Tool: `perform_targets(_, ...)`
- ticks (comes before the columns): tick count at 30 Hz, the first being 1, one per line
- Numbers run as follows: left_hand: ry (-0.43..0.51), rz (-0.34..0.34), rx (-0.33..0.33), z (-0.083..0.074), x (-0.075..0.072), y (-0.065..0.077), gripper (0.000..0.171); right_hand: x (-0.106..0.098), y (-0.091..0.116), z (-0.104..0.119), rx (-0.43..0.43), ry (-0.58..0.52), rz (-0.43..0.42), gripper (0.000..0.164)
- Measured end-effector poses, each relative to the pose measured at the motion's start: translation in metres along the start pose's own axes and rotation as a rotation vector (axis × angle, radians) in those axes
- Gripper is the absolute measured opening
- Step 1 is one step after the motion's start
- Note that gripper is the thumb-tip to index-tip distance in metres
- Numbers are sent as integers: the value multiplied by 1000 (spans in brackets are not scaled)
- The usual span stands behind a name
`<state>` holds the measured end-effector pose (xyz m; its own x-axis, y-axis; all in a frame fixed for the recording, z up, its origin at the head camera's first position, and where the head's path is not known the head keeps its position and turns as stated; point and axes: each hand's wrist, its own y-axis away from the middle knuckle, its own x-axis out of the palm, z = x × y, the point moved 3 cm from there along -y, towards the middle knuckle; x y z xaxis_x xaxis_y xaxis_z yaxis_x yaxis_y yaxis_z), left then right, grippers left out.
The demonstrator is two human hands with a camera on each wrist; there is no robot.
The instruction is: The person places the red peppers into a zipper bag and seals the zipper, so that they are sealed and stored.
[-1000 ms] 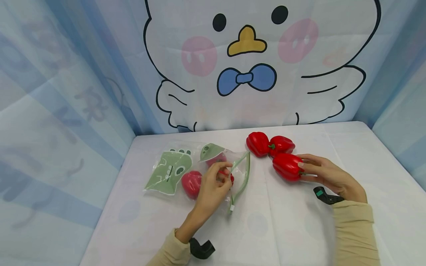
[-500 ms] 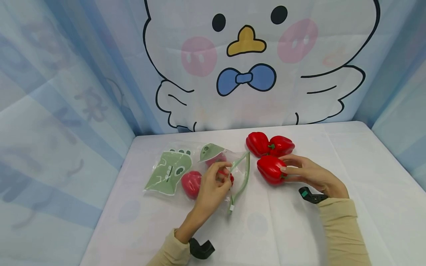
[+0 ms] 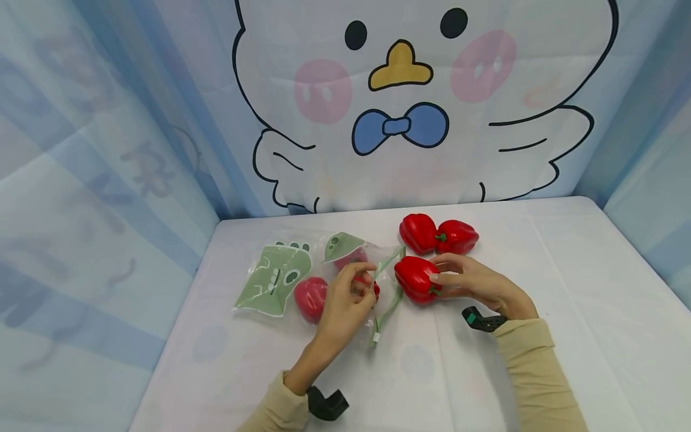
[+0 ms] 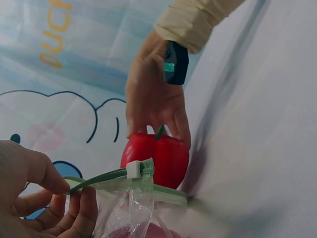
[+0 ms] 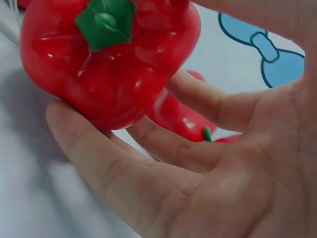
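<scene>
My right hand (image 3: 480, 285) grips a red bell pepper (image 3: 415, 279) by its stem end, at the mouth of a clear zip bag (image 3: 388, 309) with green print. In the right wrist view the pepper's green stem (image 5: 105, 22) faces the palm. My left hand (image 3: 348, 306) pinches the green edge of the bag's mouth between thumb and fingers. The left wrist view shows the white slider (image 4: 133, 169) on the zip, with the held pepper (image 4: 168, 161) just beyond it. Inside the bag lie several red peppers, one of them a bell pepper (image 3: 311, 299), partly hidden by the left hand.
Two more red bell peppers (image 3: 418, 233) lie side by side at the back of the white table (image 3: 567, 270). A printed cloth (image 3: 399, 174) with a cartoon face hangs behind the table, and blue curtains (image 3: 108, 210) hang at the sides.
My right hand has moved left with the bell pepper, from near the two back peppers to the bag's mouth. My left hand and the bag have stayed in place.
</scene>
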<state>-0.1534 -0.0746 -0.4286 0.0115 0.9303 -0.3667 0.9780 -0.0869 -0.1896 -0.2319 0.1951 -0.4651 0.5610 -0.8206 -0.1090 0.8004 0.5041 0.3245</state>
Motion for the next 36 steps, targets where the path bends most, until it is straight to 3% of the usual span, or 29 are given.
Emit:
perform_targets(8,-3,-4,2,0,0,0,40,16,-9,6,18,-38,-31,64)
perform_targets(20,20,-2,24,0,1,0,42,44,-20,17,56,-7,-126,65)
perform_targets(27,17,1,20,-1,1,1,43,56,-24,19,106,124,-190,64)
perform_targets(36,5,3,11,-1,1,1,42,67,-28,20,94,124,-234,62)
